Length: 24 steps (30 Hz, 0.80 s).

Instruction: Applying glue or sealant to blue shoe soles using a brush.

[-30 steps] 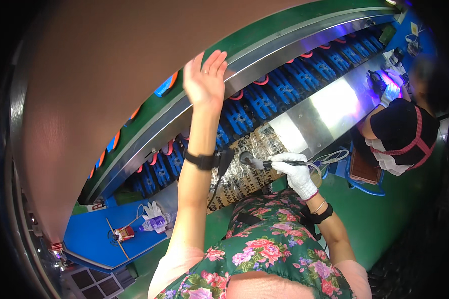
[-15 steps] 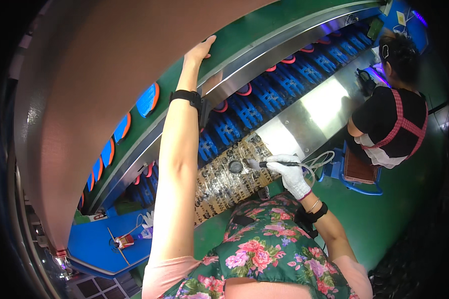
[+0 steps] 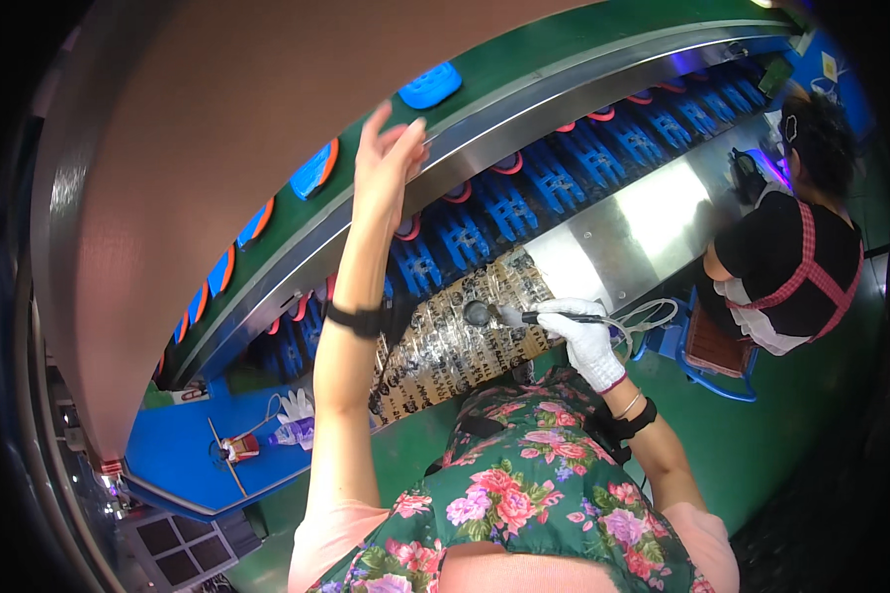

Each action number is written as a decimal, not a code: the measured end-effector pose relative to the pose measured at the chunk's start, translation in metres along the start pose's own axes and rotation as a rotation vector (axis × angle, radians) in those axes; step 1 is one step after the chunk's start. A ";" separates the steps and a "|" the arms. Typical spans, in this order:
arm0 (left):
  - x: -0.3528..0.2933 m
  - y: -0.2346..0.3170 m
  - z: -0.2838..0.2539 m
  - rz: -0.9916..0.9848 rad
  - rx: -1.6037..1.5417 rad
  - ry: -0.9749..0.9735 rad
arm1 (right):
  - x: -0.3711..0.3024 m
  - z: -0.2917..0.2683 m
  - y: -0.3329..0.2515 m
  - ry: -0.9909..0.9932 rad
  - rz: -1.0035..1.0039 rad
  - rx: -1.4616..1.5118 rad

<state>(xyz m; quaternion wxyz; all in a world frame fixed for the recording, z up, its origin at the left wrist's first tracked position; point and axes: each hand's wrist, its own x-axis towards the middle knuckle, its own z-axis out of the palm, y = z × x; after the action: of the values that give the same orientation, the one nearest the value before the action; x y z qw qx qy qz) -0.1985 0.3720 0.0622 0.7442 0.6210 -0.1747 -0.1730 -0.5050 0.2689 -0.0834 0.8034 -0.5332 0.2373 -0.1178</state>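
Note:
Bare and with its fingers apart, my left hand (image 3: 388,158) is at the near edge of the green conveyor belt (image 3: 504,69), holding nothing. Just beyond its fingertips lies a blue sole-shaped piece (image 3: 430,87) on the belt. My right hand (image 3: 583,346), in a white glove, is closed round the dark handle of a brush (image 3: 554,317). The brush points left, its bristles close to a small dark round cup (image 3: 477,312); whether they touch is unclear. That cup rests on a ledge (image 3: 455,361) wrapped in printed tan tape.
More blue pieces with orange rims (image 3: 314,170) lie along the belt to the left. Below the belt runs a rack of blue pieces (image 3: 554,183). A co-worker (image 3: 786,237) sits at the right. A blue side table (image 3: 183,455) holds a purple-and-white bottle (image 3: 295,432).
My left hand has lifted from the belt and its fingers have spread. A blue sole-shaped piece now shows beside it. The brush has come closer to the cup.

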 end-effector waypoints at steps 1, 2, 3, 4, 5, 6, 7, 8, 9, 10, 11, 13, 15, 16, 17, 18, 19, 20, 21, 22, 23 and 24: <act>-0.010 -0.009 -0.019 -0.053 -0.189 0.018 | 0.001 0.003 -0.002 -0.003 -0.007 -0.007; -0.021 -0.011 -0.037 -0.108 -0.378 0.032 | 0.001 0.006 -0.005 -0.001 -0.013 -0.014; -0.032 -0.010 -0.054 -0.161 -0.625 0.079 | 0.001 0.008 -0.008 -0.006 -0.021 0.010; -0.043 -0.001 -0.067 -0.208 -0.872 0.129 | 0.002 0.011 -0.010 -0.013 -0.018 0.007; -0.045 -0.001 -0.088 -0.224 -1.065 0.112 | 0.002 0.014 -0.012 -0.019 -0.021 0.024; -0.040 -0.004 -0.108 -0.210 -1.124 0.134 | 0.002 0.016 -0.012 -0.022 -0.025 0.041; -0.033 -0.004 -0.116 -0.186 -1.119 0.206 | 0.003 0.018 -0.011 -0.007 -0.043 0.038; -0.025 0.001 -0.120 -0.160 -1.110 0.278 | 0.002 0.021 -0.010 -0.008 -0.043 0.036; -0.014 0.009 -0.125 -0.263 -1.222 0.349 | 0.001 0.023 -0.010 -0.001 -0.042 0.052; 0.002 0.003 -0.139 -0.262 -1.226 0.346 | 0.002 0.025 -0.010 0.003 -0.043 0.067; 0.019 -0.009 -0.162 -0.208 -1.203 0.189 | 0.001 0.028 -0.011 -0.002 -0.043 0.065; 0.049 -0.021 -0.190 -0.085 -1.052 0.080 | -0.004 0.036 -0.016 -0.018 -0.043 0.061; 0.063 -0.004 -0.163 -0.100 -1.031 0.093 | -0.007 0.037 -0.019 0.011 -0.042 0.065; 0.066 0.005 -0.155 -0.097 -1.004 0.118 | -0.009 0.039 -0.020 0.018 -0.040 0.070; 0.073 0.007 -0.154 -0.104 -1.000 0.123 | -0.011 0.041 -0.021 0.023 -0.040 0.069; 0.073 0.009 -0.156 -0.106 -1.001 0.122 | -0.012 0.043 -0.022 0.015 -0.040 0.077; 0.075 0.009 -0.155 -0.109 -0.979 0.064 | -0.012 0.044 -0.024 0.011 -0.042 0.084; 0.075 0.009 -0.155 -0.111 -0.956 0.008 | -0.013 0.045 -0.026 0.016 -0.043 0.083; 0.072 0.008 -0.155 -0.112 -0.957 0.007 | -0.012 0.045 -0.030 -0.007 -0.064 0.128; 0.067 0.006 -0.153 -0.130 -0.926 -0.018 | -0.012 0.046 -0.034 -0.025 -0.086 0.175; 0.059 0.004 -0.151 -0.147 -0.895 -0.041 | -0.012 0.048 -0.038 -0.031 -0.096 0.208; 0.049 0.002 -0.150 -0.162 -0.864 -0.061 | -0.012 0.050 -0.041 -0.030 -0.093 0.207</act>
<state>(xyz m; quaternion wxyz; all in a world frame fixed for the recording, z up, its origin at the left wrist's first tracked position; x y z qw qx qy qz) -0.0846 0.4786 0.0409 0.9141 0.2590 -0.0591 -0.3063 -0.4877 0.2981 -0.0265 0.8513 -0.4594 0.1869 -0.1711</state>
